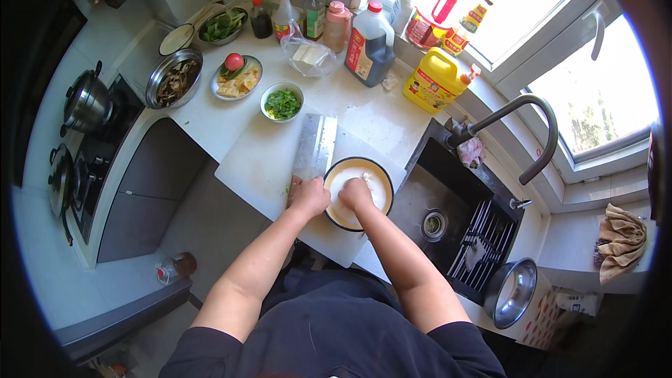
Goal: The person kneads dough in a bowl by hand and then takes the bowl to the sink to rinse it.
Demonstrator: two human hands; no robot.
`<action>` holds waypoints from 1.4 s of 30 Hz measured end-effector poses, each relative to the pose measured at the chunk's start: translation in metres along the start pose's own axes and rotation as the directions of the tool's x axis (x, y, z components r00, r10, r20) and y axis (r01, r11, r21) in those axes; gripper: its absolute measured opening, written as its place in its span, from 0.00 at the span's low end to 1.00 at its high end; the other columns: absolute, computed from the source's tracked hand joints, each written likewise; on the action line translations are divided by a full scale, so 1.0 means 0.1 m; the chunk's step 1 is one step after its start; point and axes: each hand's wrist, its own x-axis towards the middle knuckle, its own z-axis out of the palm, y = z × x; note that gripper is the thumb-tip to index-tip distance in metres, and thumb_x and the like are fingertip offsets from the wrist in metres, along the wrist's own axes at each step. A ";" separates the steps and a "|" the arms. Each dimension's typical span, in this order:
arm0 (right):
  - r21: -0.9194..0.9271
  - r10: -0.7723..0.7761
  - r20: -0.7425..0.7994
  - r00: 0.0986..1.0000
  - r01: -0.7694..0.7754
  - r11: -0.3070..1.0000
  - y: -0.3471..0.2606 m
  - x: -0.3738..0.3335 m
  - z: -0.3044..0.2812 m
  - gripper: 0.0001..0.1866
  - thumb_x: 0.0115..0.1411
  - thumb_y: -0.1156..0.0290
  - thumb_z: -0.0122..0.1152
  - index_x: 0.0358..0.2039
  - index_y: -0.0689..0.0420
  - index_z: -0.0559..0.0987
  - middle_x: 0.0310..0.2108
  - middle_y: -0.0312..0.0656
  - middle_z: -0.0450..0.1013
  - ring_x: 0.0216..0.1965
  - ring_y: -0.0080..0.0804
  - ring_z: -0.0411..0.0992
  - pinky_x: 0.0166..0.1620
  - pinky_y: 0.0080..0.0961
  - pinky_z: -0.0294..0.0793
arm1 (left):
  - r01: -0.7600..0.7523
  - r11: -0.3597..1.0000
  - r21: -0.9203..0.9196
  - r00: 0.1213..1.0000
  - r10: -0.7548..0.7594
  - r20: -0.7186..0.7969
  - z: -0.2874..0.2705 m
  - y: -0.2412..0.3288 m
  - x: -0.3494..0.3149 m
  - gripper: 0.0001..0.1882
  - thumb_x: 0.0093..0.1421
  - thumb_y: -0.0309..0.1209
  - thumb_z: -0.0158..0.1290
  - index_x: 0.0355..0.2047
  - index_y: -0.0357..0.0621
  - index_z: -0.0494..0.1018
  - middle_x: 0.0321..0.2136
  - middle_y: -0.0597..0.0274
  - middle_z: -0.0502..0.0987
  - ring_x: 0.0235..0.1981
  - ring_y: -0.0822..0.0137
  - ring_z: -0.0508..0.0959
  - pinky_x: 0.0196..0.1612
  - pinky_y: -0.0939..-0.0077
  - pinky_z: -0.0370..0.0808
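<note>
On a white cutting board (252, 168) lies a broad, shiny cleaver (315, 143), its blade pointing away from me. My left hand (310, 196) is closed at the blade's near end, where the handle is mostly hidden by the fingers. Right beside it stands a dark-rimmed bowl (382, 211), pale yellowish inside. My right hand (356, 194) reaches into this bowl with its fingers curled down. Small white pieces (368, 178) show by its fingertips. Whatever those fingers hold, if anything, is hidden under the hand.
Beyond the board stand a bowl of chopped greens (283, 103), a plate (236, 78) with food and a metal bowl (174, 78). Bottles and a yellow jug (432, 80) line the back. A dark sink (420, 196) with a tall faucet (549, 129) lies right, a stove (105, 161) left.
</note>
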 end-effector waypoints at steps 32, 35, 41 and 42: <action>0.105 -0.334 -0.109 0.936 0.345 0.933 -0.02 -0.53 -0.77 0.10 0.41 0.78 0.60 0.28 0.54 0.78 0.31 0.45 0.70 0.35 0.43 0.71 0.40 0.32 0.71 | -0.045 0.984 -0.173 0.994 0.027 -0.107 0.04 -0.06 -0.11 0.13 0.52 0.35 0.43 0.30 0.41 0.74 0.22 0.46 0.76 0.28 0.47 0.77 0.40 0.57 0.71; 0.055 -0.414 -0.044 0.909 0.416 0.908 0.11 -0.64 -0.77 0.10 0.42 0.78 0.60 0.28 0.54 0.79 0.30 0.44 0.72 0.34 0.41 0.72 0.39 0.32 0.71 | -0.060 0.988 -0.142 0.992 0.044 -0.116 0.05 -0.06 -0.10 0.13 0.52 0.35 0.43 0.31 0.41 0.74 0.22 0.46 0.76 0.28 0.47 0.77 0.40 0.57 0.71; -0.053 -0.401 -0.079 0.913 0.398 0.916 0.26 -0.74 -0.75 0.09 0.44 0.78 0.56 0.27 0.54 0.81 0.26 0.43 0.74 0.33 0.39 0.73 0.37 0.31 0.73 | -0.054 0.989 -0.135 0.994 0.040 -0.105 0.05 -0.06 -0.09 0.14 0.51 0.35 0.43 0.31 0.42 0.75 0.24 0.46 0.77 0.30 0.46 0.76 0.41 0.56 0.71; -0.036 -0.366 -0.130 0.922 0.364 0.931 0.22 -0.77 -0.79 0.09 0.44 0.77 0.55 0.27 0.55 0.81 0.25 0.43 0.74 0.33 0.39 0.73 0.37 0.31 0.73 | -0.051 0.989 -0.137 0.994 0.036 -0.105 0.05 -0.07 -0.09 0.14 0.51 0.35 0.43 0.31 0.42 0.75 0.24 0.46 0.77 0.31 0.46 0.76 0.41 0.56 0.70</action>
